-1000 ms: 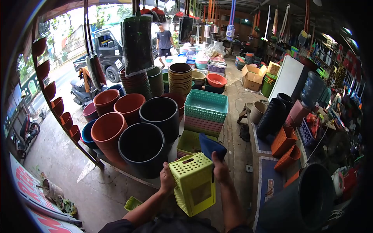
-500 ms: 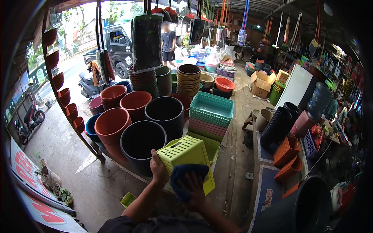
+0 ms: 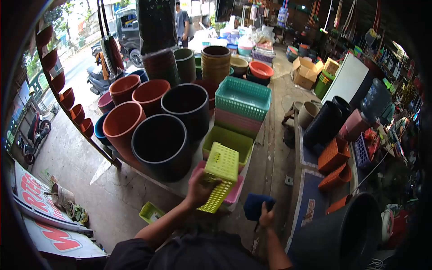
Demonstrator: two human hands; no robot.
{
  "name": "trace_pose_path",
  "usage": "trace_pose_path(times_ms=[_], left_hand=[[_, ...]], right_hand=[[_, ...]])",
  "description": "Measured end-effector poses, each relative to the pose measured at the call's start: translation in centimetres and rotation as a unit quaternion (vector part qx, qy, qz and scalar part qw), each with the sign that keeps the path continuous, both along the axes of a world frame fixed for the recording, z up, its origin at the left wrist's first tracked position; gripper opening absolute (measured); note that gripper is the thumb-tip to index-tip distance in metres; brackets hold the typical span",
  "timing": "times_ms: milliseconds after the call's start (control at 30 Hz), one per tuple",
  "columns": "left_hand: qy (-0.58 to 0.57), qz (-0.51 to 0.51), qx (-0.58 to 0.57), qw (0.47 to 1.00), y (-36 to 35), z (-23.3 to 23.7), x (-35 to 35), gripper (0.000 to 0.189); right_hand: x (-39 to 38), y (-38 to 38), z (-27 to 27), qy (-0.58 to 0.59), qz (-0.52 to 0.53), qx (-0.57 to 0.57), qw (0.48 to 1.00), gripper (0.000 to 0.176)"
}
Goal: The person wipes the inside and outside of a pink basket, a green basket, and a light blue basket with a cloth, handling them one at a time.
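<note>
My left hand (image 3: 200,191) is closed on the side of a yellow-green plastic basket (image 3: 223,163), which is tilted with its perforated bottom facing up. Apart from it, lower on the right, my right hand (image 3: 267,217) grips a dark blue cloth (image 3: 256,206) that hangs out to the left of the fingers. Just beyond the held basket stands another yellow-green basket (image 3: 240,150). Pink baskets (image 3: 235,191) show partly behind and under the held one. Behind these is a stack topped by teal baskets (image 3: 245,105).
Large black pots (image 3: 159,148) and terracotta-coloured pots (image 3: 123,123) crowd the left of the display. A small green basket (image 3: 150,211) lies on the floor. To the right are orange baskets (image 3: 334,153) and a big dark bin (image 3: 342,234). Another person (image 3: 182,24) stands near the street.
The blue cloth has come off the basket and moved right and down with my right hand. My left hand has turned the basket, bringing a perforated side into view. The camera view has tilted downward.
</note>
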State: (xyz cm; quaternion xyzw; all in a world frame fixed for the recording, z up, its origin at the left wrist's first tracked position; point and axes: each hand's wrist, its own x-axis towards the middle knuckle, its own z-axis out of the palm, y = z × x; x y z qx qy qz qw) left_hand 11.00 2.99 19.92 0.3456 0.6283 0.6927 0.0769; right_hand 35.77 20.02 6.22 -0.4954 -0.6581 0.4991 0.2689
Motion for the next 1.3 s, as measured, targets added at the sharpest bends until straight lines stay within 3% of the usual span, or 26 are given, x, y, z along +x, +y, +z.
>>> trace_pose_path(times_ms=[33,67,100,167,200,267,300,367,433,600,700,900,967,1000,1300], left_hand=[[0.022,-0.054,-0.024,0.998,0.4,0.1,1.6,0.025],[0.128,-0.086,-0.081,0.985,0.6,-0.8,2.4,0.028],[0.233,-0.118,-0.136,0.956,0.6,-1.8,3.2,0.033],[0.269,-0.166,-0.182,0.931,0.9,-3.3,5.5,0.028],[0.312,-0.194,-0.19,0.911,1.1,-4.0,6.2,0.025],[0.391,-0.244,-0.227,0.858,1.5,-6.5,7.1,0.024],[0.387,-0.245,-0.231,0.859,1.5,-7.4,7.0,0.024],[0.44,-0.242,-0.243,0.83,1.2,-8.6,6.3,0.031],[0.436,-0.262,-0.279,0.814,0.3,-9.9,4.6,0.036],[0.435,-0.133,-0.335,0.825,-3.9,-11.9,-3.8,0.032],[0.438,-0.107,-0.347,0.823,-4.7,-13.8,-8.6,0.027],[0.425,-0.189,-0.347,0.814,-3.8,-17.8,-11.7,0.024],[0.403,-0.201,-0.349,0.822,-3.6,-19.8,-11.7,0.023],[0.382,-0.208,-0.355,0.828,-3.5,-20.6,-11.7,0.022],[0.397,-0.189,-0.344,0.83,-3.2,-22.8,-11.6,0.016]], right_hand=[[-0.8,0.3,2.1,0.109,0.02,0.022,0.994,0.044],[-2.1,0.5,5.4,0.217,0.039,0.044,0.974,0.047],[-2.6,0.5,8.2,0.211,0.039,0.038,0.976,0.047],[-3.4,0.3,12.2,0.115,0.161,-0.078,0.977,0.053],[-4.0,0.2,11.7,0.111,0.161,-0.084,0.977,0.053],[-5.5,0.3,9.5,-0.036,0.193,-0.033,0.98,0.048],[-5.9,0.3,8.5,-0.039,0.195,-0.037,0.979,0.048],[-6.5,0.0,5.9,-0.055,0.178,0.021,0.982,0.028],[-7.4,-0.5,2.8,-0.03,0.138,0.031,0.989,0.02],[-9.3,-0.1,-0.2,0.136,0.041,-0.1,0.985,0.018],[-11.1,0.5,-2.8,0.133,0.037,-0.103,0.985,0.017],[-13.0,1.5,-5.6,0.03,0.029,-0.086,0.995,0.024],[-12.7,1.8,-6.2,-0.149,0.056,-0.017,0.987,0.03],[-12.0,2.3,-9.0,-0.151,0.067,-0.027,0.986,0.037],[-13.2,1.8,-8.6,-0.196,0.038,-0.048,0.979,0.042]])
